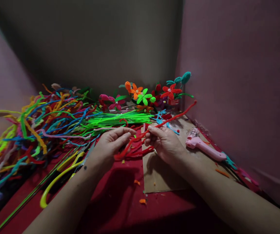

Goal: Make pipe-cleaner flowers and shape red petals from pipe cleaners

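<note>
My left hand point(110, 143) and my right hand point(163, 143) meet over a red cloth point(120, 201), both pinching red pipe cleaners point(132, 148). One long red pipe cleaner point(179, 116) runs up and right from my right fingers toward the wall. More red strands hang bent below my left fingers. A bundle of neon green pipe cleaners point(115, 119) lies just behind the hands.
A tangled heap of coloured pipe cleaners point(40, 123) fills the left. Finished pipe-cleaner flowers point(143, 96) stand at the back. A pink glue gun point(204, 148) lies right on cardboard point(161, 175). Yellow-handled scissors point(57, 177) lie by my left forearm. Pink walls close in on both sides.
</note>
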Demonstrator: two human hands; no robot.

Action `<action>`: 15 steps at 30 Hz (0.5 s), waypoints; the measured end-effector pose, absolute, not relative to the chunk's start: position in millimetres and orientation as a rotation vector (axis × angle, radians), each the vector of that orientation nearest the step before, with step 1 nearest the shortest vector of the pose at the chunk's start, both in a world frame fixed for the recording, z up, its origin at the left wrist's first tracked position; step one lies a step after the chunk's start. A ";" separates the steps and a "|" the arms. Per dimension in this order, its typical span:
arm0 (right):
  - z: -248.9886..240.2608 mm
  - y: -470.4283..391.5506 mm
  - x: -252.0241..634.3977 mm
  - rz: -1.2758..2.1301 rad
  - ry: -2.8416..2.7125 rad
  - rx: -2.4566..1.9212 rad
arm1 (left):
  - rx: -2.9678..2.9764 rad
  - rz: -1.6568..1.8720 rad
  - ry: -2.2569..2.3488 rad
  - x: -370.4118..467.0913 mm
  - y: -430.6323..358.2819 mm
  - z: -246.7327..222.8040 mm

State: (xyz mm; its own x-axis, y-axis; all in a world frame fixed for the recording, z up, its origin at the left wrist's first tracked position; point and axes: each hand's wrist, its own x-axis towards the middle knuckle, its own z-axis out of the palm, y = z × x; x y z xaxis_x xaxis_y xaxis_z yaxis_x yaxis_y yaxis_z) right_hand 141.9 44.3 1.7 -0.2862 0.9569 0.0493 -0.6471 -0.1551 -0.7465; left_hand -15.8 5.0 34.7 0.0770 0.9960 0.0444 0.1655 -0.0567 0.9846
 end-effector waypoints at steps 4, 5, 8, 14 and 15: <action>-0.7 45.9 141.6 1.732 -0.731 -0.547 | 1.610 1.144 1.236 -8.2 2.7 33.0; -1.5 45.7 141.0 1.727 -0.733 -0.552 | 1.680 1.166 1.243 -5.8 1.2 32.9; -3.7 44.1 138.1 1.717 -0.798 -0.567 | 1.843 1.294 1.296 -0.9 -2.6 33.0; -4.1 48.0 137.5 1.812 -0.594 -0.471 | 1.281 1.400 1.170 -0.8 6.0 23.0; -3.9 49.6 138.7 1.826 -0.540 -0.445 | 1.160 1.412 1.092 -0.7 9.4 19.9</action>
State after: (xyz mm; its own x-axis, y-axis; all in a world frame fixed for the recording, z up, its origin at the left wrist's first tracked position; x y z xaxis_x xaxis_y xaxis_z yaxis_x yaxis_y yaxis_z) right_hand 138.7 49.6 -3.9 -0.3035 0.9521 -0.0367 -0.7792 -0.2702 -0.5655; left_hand -0.7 9.4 19.9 -0.0755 0.9902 0.1176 -0.1350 -0.1270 0.9827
